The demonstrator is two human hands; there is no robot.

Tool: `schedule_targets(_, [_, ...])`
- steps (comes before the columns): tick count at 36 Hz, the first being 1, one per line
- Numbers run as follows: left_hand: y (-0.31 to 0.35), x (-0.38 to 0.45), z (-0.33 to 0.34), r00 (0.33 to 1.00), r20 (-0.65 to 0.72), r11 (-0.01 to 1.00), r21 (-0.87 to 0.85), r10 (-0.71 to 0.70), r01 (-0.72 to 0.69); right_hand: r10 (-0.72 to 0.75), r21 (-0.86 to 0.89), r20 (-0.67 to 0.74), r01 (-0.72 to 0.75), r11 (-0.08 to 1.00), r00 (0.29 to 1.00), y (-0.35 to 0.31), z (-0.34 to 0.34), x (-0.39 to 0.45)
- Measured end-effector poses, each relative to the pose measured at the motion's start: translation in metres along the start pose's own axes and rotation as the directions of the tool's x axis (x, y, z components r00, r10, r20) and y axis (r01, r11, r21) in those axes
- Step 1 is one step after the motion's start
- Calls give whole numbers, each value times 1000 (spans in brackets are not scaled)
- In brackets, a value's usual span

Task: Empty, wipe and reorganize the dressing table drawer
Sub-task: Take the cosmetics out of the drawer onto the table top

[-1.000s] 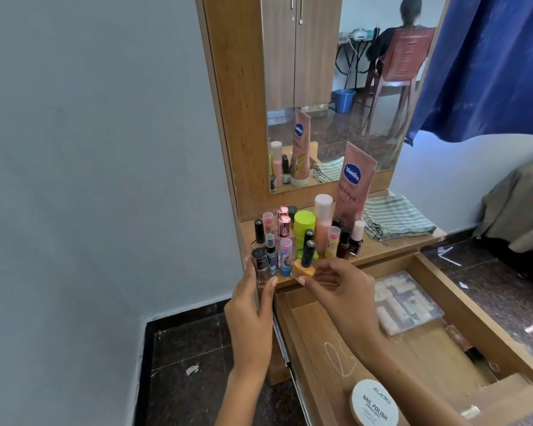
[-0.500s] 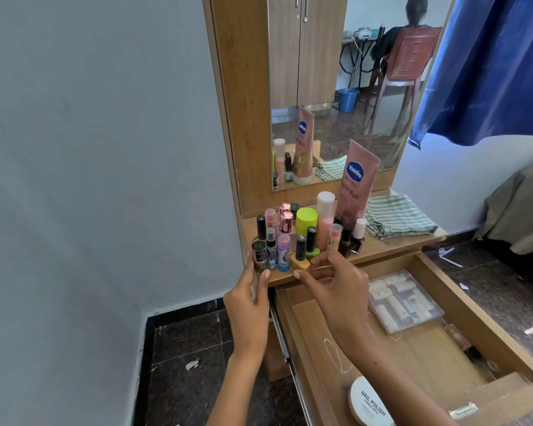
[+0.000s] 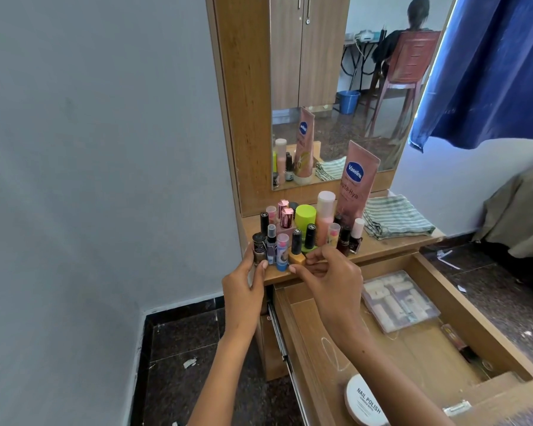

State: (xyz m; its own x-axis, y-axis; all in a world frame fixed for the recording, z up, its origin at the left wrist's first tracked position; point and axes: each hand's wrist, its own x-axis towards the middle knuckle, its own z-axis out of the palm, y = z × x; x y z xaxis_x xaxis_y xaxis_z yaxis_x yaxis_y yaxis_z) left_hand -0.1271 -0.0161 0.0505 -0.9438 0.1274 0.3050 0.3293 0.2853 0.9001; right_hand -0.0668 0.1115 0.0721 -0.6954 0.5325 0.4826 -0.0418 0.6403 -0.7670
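Both hands have stayed at the front edge of the counter (image 3: 391, 245) over the last second, and the orange-based bottle (image 3: 296, 252) that was lifted a little now stands down among the others. The right hand (image 3: 331, 279) has its fingers (image 3: 313, 256) curled, thumb and forefinger pinching the square orange base of that black-capped bottle. The left hand (image 3: 243, 285) cups the left end of the row, its thumb and fingers closed round a dark glittery bottle (image 3: 259, 249) at the corner. Just beside it stand a small spray bottle (image 3: 271, 244) and a blue tube (image 3: 282, 252), with a green-capped jar (image 3: 305, 215), a pink bottle (image 3: 324, 215) and a tall pink lotion tube (image 3: 356, 182) behind. A striped cloth (image 3: 394, 216) lies folded on the right of the counter. Below, the drawer (image 3: 462, 299) is pulled open and holds a clear plastic case (image 3: 399, 301), a round nail polish remover tub (image 3: 365, 401) and a slim tube (image 3: 453, 335) near its right wall.
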Motion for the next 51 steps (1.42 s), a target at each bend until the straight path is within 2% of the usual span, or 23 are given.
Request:
schedule_targets(7, [4, -4, 4, 999, 2, 999, 40, 37, -37, -12, 43, 43, 10, 999, 999, 3, -3, -2])
schedule_targets(11, [3, -15, 12, 994, -72, 993, 87, 87, -81, -26, 39, 48, 25, 999, 999, 6, -10, -3])
schedule_targets(14, [5, -32, 17, 955, -192, 965, 180, 227, -193, -47, 1, 71, 47, 999, 996, 10, -18, -6])
schedule_targets(17, [11, -50, 22, 908, -213, 921, 234, 361, -311, -82, -47, 184, 92, 995, 980, 16, -36, -7])
schedule_targets(20, [16, -63, 29, 886, -115, 880, 230, 449, -416, -97, -178, 413, 185, 966, 905, 25, -63, -5])
schedule_targets(23, [22, -69, 33, 860, 135, 839, 192, 491, -509, 56, -342, 593, 189, 921, 803, 37, -92, 0])
schedule_targets(25, [28, -68, 34, 798, 383, 829, 128, 465, -545, 170, -422, 632, 151, 894, 756, 47, -110, 0])
schedule_targets(26, [31, -68, 36, 743, 520, 835, 98, 421, -541, 208, -453, 634, 139, 881, 745, 52, -118, -1])
schedule_targets(28, [34, -69, 44, 576, 773, 834, 118, 264, -539, 271, -515, 632, 133, 847, 726, 61, -129, -6])
schedule_targets(29, [33, -70, 49, 485, 859, 818, 156, 164, -553, 303, -543, 632, 128, 830, 714, 65, -133, -9])
schedule_targets(31, [30, -73, 58, 331, 943, 787, 180, 33, -590, 355, -578, 625, 107, 809, 695, 72, -138, -15])
schedule_targets(32, [27, -75, 62, 285, 959, 774, 180, 0, -607, 376, -591, 618, 93, 801, 691, 74, -139, -18])
schedule_targets(34, [25, -79, 68, 243, 969, 755, 194, -47, -626, 409, -616, 596, 66, 785, 691, 77, -141, -23])
schedule_targets(36, [27, -80, 73, 280, 960, 762, 198, -23, -616, 426, -633, 557, 33, 773, 713, 78, -143, -28])
schedule_targets(40, [34, -69, 92, 499, 860, 754, 255, 109, -605, 452, -695, 427, -36, 718, 783, 85, -145, -35])
schedule_targets(43, [34, -57, 116, 593, 787, 784, 257, 170, -565, 485, -719, 231, -187, 669, 844, 97, -146, -40])
schedule_targets(47, [37, -48, 151, 612, 755, 779, 232, 234, -583, 421, -556, -53, -377, 740, 905, 105, -159, -38])
schedule_targets(49, [41, -47, 168, 560, 774, 767, 158, 294, -622, 419, -458, -161, -444, 770, 893, 105, -169, -34])
schedule_targets(51, [45, -49, 184, 470, 819, 732, 91, 331, -675, 416, -427, -232, -477, 769, 879, 106, -178, -32])
